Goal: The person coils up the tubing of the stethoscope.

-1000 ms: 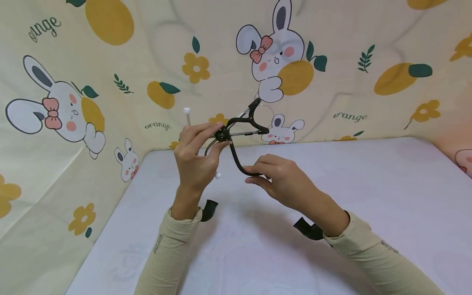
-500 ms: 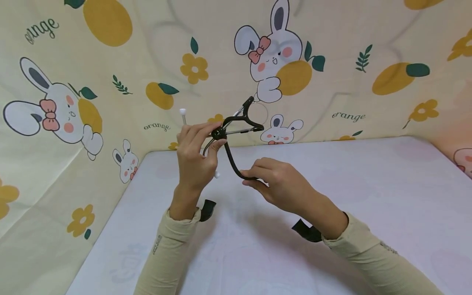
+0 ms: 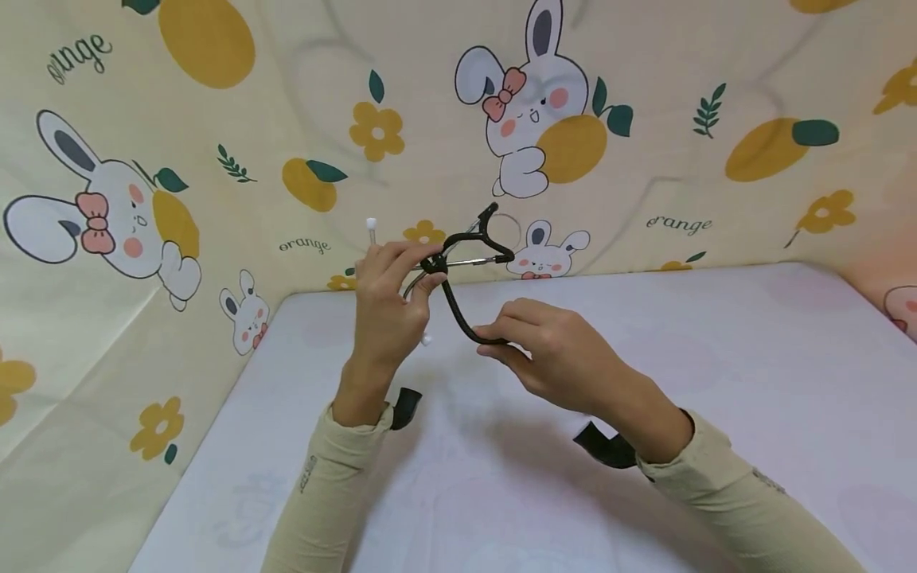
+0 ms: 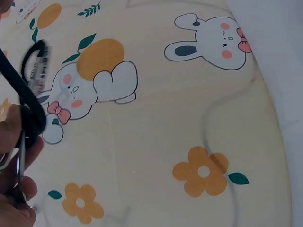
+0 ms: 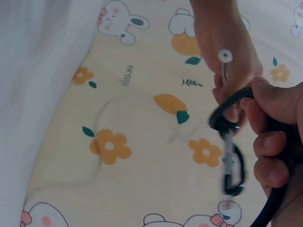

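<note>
A stethoscope with black tubing (image 3: 458,314), metal ear tubes (image 3: 473,262) and white ear tips (image 3: 371,224) is held up in front of me. The left hand (image 3: 387,310) pinches it where the tubing bunches around the ear tubes in a dark knot-like spot. From there the forked end of the tubing points right. Below and to the right, the right hand (image 3: 552,350) pinches the tubing between thumb and fingers. In the right wrist view, tubing (image 5: 232,104) bends over towards the fork, and one ear tip (image 5: 225,56) shows. The chest piece is not visible.
A white-covered table (image 3: 458,493) lies under both hands. Behind it hangs a cream cloth (image 3: 645,159) printed with rabbits, oranges and flowers. Black straps (image 3: 407,407) stick out at both wrists.
Both hands and the stethoscope shifted slightly left, then back right. The forked end now sits a little lower, and the grips look the same.
</note>
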The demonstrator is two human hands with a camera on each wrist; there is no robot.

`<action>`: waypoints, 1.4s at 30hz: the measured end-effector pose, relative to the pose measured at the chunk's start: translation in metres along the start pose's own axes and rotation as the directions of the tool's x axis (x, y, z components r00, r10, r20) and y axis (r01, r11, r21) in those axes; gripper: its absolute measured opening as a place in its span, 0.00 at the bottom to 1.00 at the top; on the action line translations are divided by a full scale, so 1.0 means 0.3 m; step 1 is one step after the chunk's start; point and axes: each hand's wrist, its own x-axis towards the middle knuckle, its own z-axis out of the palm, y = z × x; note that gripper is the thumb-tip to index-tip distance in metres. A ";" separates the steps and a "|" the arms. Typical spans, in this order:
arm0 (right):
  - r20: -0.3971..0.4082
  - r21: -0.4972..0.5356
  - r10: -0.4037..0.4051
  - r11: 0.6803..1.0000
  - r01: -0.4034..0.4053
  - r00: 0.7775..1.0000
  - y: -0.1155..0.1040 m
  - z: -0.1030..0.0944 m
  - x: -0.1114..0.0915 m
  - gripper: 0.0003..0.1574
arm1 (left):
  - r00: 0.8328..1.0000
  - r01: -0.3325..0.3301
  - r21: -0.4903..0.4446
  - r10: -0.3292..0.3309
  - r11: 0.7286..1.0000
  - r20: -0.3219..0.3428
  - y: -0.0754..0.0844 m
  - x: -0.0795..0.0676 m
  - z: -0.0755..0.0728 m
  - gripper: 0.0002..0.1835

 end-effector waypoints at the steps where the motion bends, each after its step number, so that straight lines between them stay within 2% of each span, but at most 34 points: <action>1: -0.010 -0.016 -0.008 1.000 0.008 1.000 0.002 -0.004 0.001 0.12 | 1.000 -0.003 0.018 0.002 1.000 0.021 0.000 -0.001 0.004 0.15; 4: -0.055 -0.067 -0.024 0.998 0.021 0.998 0.009 -0.024 0.007 0.12 | 0.995 -0.030 0.050 0.025 0.998 0.096 0.007 -0.002 0.017 0.15; 7: -0.112 -0.104 -0.012 0.995 0.000 0.994 0.017 -0.045 0.013 0.13 | 0.986 -0.067 0.044 0.060 0.997 0.155 0.013 -0.002 0.028 0.15; 10: -0.154 -0.110 0.017 0.993 -0.034 0.988 0.023 -0.061 0.015 0.13 | 0.977 -0.091 0.031 0.084 0.995 0.196 0.017 -0.005 0.035 0.15; 15: -0.188 -0.101 0.045 0.993 -0.065 0.981 0.033 -0.071 0.014 0.12 | 0.956 -0.143 0.073 0.118 0.987 0.268 0.018 -0.014 0.045 0.15; 18: -0.218 -0.087 0.073 0.992 -0.094 0.973 0.042 -0.075 0.013 0.10 | 0.932 -0.204 0.080 0.168 0.976 0.321 0.025 -0.018 0.051 0.16; 23: -0.262 -0.041 0.137 0.987 -0.152 0.955 0.061 -0.082 0.008 0.10 | 0.881 -0.301 0.023 0.269 0.953 0.390 0.042 -0.019 0.056 0.17; 26: -0.267 -0.015 0.174 0.983 -0.184 0.948 0.074 -0.087 0.006 0.09 | 0.863 -0.329 -0.015 0.308 0.944 0.401 0.044 -0.018 0.055 0.18; 31: -0.257 0.015 0.216 0.976 -0.219 0.942 0.087 -0.103 0.007 0.09 | 0.856 -0.352 -0.050 0.343 0.935 0.387 0.037 -0.017 0.056 0.20; 34: -0.268 0.023 0.230 0.972 -0.232 0.936 0.088 -0.116 0.011 0.09 | 0.868 -0.344 -0.063 0.343 0.937 0.360 0.031 -0.016 0.055 0.19; 37: -0.292 0.026 0.252 0.966 -0.256 0.923 0.088 -0.134 0.014 0.08 | 0.889 -0.311 -0.092 0.324 0.946 0.325 0.022 -0.016 0.050 0.18; 39: -0.302 0.050 0.277 0.960 -0.275 0.912 0.089 -0.141 0.014 0.08 | 0.893 -0.300 -0.111 0.320 0.947 0.315 0.020 -0.018 0.048 0.17; 41: -0.292 0.059 0.287 0.958 -0.282 0.912 0.090 -0.142 0.012 0.08 | 0.885 -0.313 -0.115 0.333 0.943 0.325 0.023 -0.022 0.050 0.17; 42: -0.284 0.062 0.287 0.958 -0.281 0.915 0.090 -0.139 0.012 0.08 | 0.875 -0.330 -0.110 0.347 0.938 0.337 0.028 -0.024 0.054 0.17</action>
